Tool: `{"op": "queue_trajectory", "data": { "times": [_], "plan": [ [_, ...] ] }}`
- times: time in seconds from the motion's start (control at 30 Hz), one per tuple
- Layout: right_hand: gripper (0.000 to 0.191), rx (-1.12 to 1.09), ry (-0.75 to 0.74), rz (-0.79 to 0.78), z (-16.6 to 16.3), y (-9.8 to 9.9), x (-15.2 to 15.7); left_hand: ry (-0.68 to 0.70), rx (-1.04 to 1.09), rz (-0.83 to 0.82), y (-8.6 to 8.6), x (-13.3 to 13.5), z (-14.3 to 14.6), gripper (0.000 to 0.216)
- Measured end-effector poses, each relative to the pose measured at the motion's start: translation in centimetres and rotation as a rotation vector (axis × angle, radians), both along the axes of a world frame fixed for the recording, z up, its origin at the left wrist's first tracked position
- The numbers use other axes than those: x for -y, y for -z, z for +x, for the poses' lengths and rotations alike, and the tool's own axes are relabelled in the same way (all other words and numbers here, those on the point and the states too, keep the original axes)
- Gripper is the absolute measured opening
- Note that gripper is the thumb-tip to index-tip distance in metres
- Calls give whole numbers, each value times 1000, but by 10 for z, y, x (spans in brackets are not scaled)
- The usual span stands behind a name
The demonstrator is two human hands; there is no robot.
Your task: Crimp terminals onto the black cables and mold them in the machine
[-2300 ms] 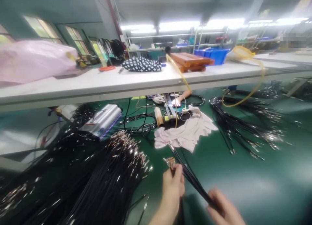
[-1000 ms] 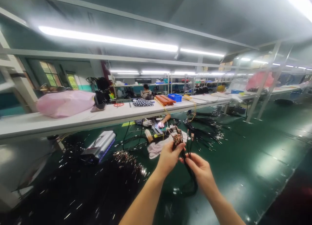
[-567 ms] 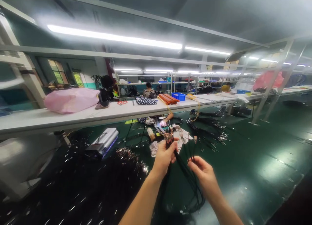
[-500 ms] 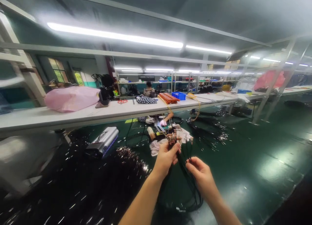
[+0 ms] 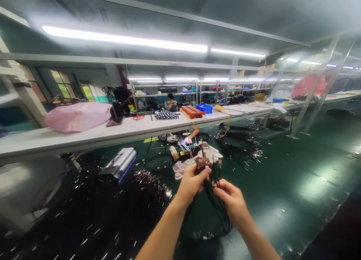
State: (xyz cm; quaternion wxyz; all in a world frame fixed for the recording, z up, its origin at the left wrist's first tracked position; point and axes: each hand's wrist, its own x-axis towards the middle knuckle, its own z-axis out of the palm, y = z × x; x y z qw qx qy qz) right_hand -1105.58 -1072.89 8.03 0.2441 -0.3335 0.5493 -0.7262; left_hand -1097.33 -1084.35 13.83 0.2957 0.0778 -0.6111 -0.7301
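Note:
My left hand (image 5: 192,182) is closed round a bunch of thin black cables (image 5: 217,211), gripped just below their metal plug ends (image 5: 202,162). My right hand (image 5: 229,200) pinches a few of the same cables a little lower and to the right; their plug tips stick up above its fingers. The cables hang down from both hands in a loop over the green table (image 5: 282,200).
A large heap of black cables with shiny ends (image 5: 113,211) lies at the left. A silver device (image 5: 118,164) and a pale cloth (image 5: 183,168) lie beyond my hands. Another worker's gloved hands (image 5: 183,139) show under a white shelf (image 5: 126,130). More cables (image 5: 239,147) lie right.
My head has lifted from the table to the room. Both hands have risen with the cable bunch, and my right hand has closed in toward the left.

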Motion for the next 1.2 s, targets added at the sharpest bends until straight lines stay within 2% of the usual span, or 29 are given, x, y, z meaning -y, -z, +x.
{"op": "queue_trajectory", "data": {
  "times": [0.13, 0.23, 0.3, 0.33, 0.4, 0.5, 0.57, 0.63, 0.73, 0.83, 1.0, 1.1, 1.2],
  "plan": [
    [22, 5, -30, 47, -4, -3, -3, -21, 9, -68, 1, 2, -4, 28],
    [25, 47, 104, -32, -17, -9, -11, -42, 25, -106, 3, 7, -5, 27],
    [29, 88, 142, -103, -24, -18, -16, 8, 55, -93, 3, 8, -3, 28],
    [32, 69, 105, -94, -25, -23, -18, 52, 68, -79, 2, 8, -3, 28],
    [36, -95, -17, 22, -22, -33, -17, 138, 77, -50, 0, 5, -2, 28],
    [22, -456, -78, 211, -11, -45, -8, 147, 31, 0, 0, 1, -4, 29],
    [17, -613, -52, 226, -5, -47, -1, 102, -25, 44, 3, 1, -7, 30],
    [22, -702, 3, 198, -4, -46, 4, 84, -69, 107, 7, 3, -9, 31],
    [25, -712, 92, 158, -9, -42, 6, 51, -122, 199, 12, 10, -10, 32],
    [22, -670, 129, 126, -14, -40, 7, 22, -122, 180, 15, 15, -8, 29],
    [20, -730, 26, 129, -11, -47, 13, 67, -124, 155, 20, 18, -7, 22],
    [19, -735, 48, 114, -10, -51, 15, 54, -123, 125, 21, 18, -4, 27],
    [22, -728, -88, 154, -11, -55, 16, 30, -33, 34, 18, 17, 1, 33]
  ]
}}
